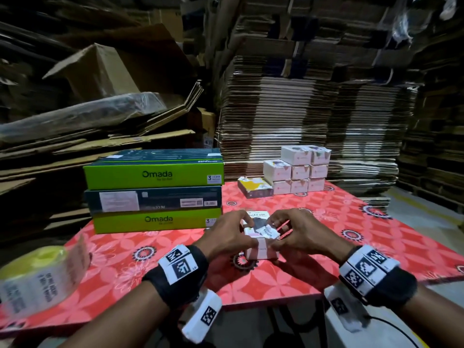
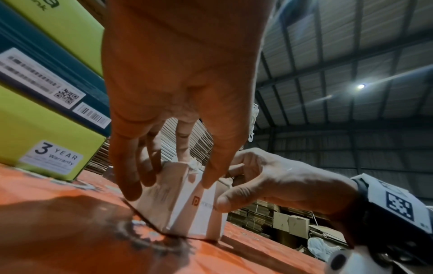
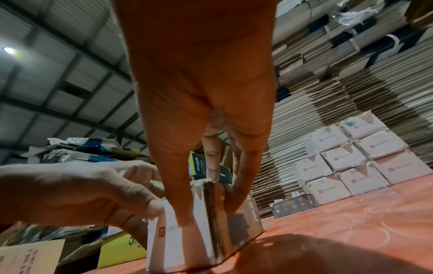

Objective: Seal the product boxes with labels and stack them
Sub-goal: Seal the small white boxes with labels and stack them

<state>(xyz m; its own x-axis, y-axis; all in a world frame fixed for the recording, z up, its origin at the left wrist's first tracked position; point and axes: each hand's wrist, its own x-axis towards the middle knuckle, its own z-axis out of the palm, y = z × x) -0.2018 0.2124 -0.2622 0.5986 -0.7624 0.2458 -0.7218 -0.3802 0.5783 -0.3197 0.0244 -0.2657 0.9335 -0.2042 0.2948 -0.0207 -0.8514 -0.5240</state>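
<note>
Leftmost, label roll [image 1: 37, 277] at the tabletop [image 1: 351, 222] edge, then Omada boxes [image 1: 153, 192]. Centre: left hand [image 1: 226, 237] and right hand [image 1: 298, 234] both pinch one small box [image 1: 261, 249] standing on the tabletop, fingers curled over its label [image 1: 268, 231]. Far right, sealed boxes stack [image 1: 301, 169].

The label roll [image 1: 37, 277] at the lower left is blurry and cut off by the edge. Both hands [image 1: 226, 234] hide most of the small box [image 1: 262, 249].
</note>
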